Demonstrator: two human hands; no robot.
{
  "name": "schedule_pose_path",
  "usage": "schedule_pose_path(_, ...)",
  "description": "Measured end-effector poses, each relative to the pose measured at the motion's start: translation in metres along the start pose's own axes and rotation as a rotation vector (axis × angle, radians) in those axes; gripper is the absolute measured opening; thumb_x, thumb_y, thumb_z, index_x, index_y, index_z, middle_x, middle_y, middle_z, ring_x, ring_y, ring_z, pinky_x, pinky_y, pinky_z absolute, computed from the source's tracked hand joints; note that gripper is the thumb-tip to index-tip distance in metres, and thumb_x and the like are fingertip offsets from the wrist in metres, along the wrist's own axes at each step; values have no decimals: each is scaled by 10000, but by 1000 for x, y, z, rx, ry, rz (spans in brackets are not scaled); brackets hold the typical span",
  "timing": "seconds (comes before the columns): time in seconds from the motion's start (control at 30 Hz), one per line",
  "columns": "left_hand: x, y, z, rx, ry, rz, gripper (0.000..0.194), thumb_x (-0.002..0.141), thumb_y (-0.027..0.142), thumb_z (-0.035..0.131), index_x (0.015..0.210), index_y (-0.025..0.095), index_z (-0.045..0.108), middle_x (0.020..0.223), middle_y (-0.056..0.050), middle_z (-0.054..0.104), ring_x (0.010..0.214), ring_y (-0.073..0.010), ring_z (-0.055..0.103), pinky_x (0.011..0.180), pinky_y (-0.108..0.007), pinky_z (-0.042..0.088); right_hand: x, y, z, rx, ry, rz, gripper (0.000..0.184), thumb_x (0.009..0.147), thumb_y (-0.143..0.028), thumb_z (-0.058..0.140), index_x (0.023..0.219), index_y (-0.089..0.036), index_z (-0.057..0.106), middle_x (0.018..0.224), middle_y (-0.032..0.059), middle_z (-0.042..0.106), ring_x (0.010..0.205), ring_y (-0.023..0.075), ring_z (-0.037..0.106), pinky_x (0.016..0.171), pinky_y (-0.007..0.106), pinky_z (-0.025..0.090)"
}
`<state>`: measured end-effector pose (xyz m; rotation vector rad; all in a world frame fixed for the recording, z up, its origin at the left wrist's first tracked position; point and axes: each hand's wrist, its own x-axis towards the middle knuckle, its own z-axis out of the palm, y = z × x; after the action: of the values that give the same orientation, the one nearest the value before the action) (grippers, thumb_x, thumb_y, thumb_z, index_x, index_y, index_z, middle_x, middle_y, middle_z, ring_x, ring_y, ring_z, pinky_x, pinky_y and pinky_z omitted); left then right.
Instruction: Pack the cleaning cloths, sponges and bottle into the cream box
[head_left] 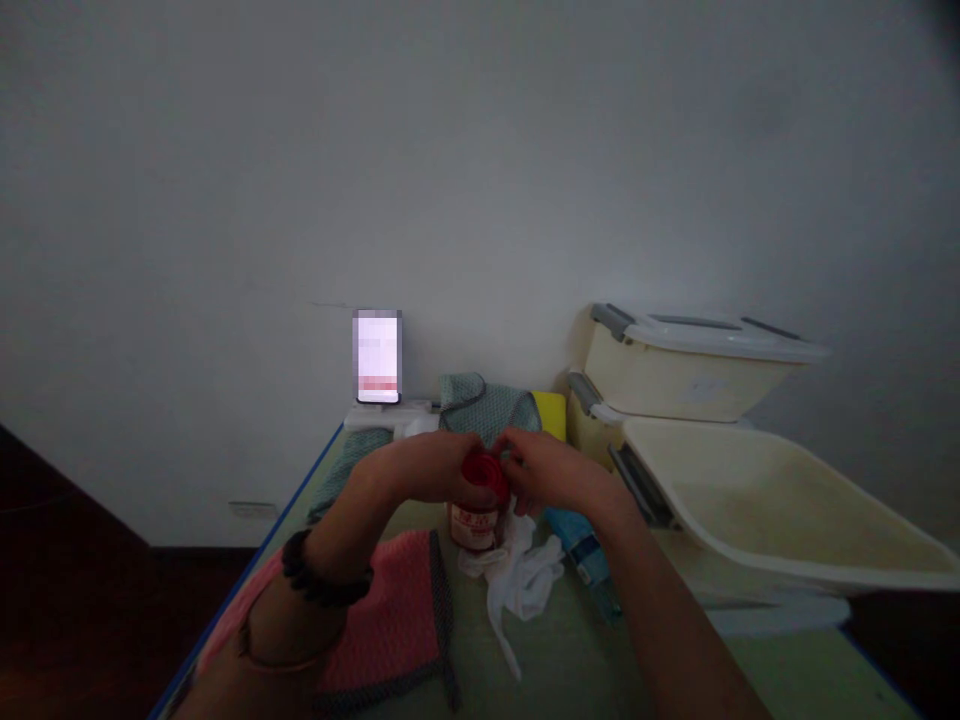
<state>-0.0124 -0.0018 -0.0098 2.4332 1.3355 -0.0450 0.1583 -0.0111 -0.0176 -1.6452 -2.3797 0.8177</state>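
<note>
A jar [474, 528] with a pale printed label stands on the green tabletop in the middle of the view. At its top is a red lid [484, 472]. My left hand [436, 468] is closed at the left side of the lid, its thumb along the near edge. From the right, my right hand [541, 468] grips the lid's other edge with bent fingers. Some fingertips are hidden behind the lid. Crumpled white cloth or plastic [525, 580] lies against the jar's right side. A pink cloth [397, 610] with a grey border is under my left forearm.
Against the wall leans a lit phone [378, 356]. Grey-green cloths [491, 400] and a yellow item [551, 413] lie behind my hands. To the right are a blue packet [589, 565], a lidded cream bin [667, 375] and an open bin [787, 500]. The table's blue edge [262, 550] runs along the left.
</note>
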Motion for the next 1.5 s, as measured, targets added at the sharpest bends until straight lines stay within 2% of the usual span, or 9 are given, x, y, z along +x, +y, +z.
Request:
schedule_pose_path(0.1,-2,1,-1,-47,-3,9,640,709,541,567,1213,194,381,1016,-117,664,826,-241,648,626,-282,441,-1,-1,-1,-26,19,10,205,873,-158,393,1024,-166,532,755,55,697,604,138,656,555,213,443)
schedule_pose_path(0.17,-5,3,-3,-55,-11,5,656,720,532,564,1231,201,318,986,-107,668,793,-230,651,605,-274,434,-1,-2,-1,-42,27,17,202,881,-164,389,1025,-165,531,746,56,693,609,143,655,571,223,445)
schedule_pose_path(0.33,-8,5,-4,-25,-31,0,516,749,532,525,1134,216,389,964,-91,662,797,-214,645,593,-259,424,-3,-5,-2,-62,29,22,198,885,-171,384,1025,-157,523,734,58,685,603,147,651,569,230,444)
schedule_pose_path(0.57,-6,4,-3,-41,-27,8,561,735,521,545,1174,207,392,970,-107,671,794,-223,638,621,-276,425,-2,-5,-2,-67,19,12,212,875,-154,370,1030,-150,515,737,60,686,589,144,649,554,228,439)
schedule_pose_path(0.8,-6,5,-4,2,-20,8,481,735,517,546,1098,215,449,874,-70,669,738,-205,628,580,-262,400,-1,-3,-2,-73,19,9,220,872,-149,371,1032,-152,523,721,55,687,590,144,648,570,231,440)
schedule_pose_path(0.97,-6,4,-4,-27,-29,-6,556,728,531,552,1169,215,428,913,-86,677,745,-223,640,569,-267,410,1,0,0,-65,7,-2,229,859,-137,366,1024,-151,523,720,62,689,602,153,655,565,229,448)
schedule_pose_path(1.2,-7,5,-5,-26,-25,0,564,722,528,555,1164,205,420,918,-101,673,750,-230,636,569,-273,413,0,-2,0,-59,1,6,237,863,-155,360,1041,-151,517,699,63,688,589,161,659,545,231,452)
schedule_pose_path(1.3,-7,6,-6,-6,-23,8,506,729,517,549,1114,204,450,891,-91,674,727,-220,627,566,-272,403,-1,-3,-1,-60,3,12,245,854,-136,360,1041,-151,517,708,66,692,596,160,662,552,230,455)
schedule_pose_path(1.5,-7,6,-6,-11,-33,-22,509,729,504,554,1118,191,457,910,-99,673,723,-218,626,558,-269,400,0,-4,0,-68,1,30,229,876,-168,353,1033,-148,518,730,69,697,557,141,654,482,198,433)
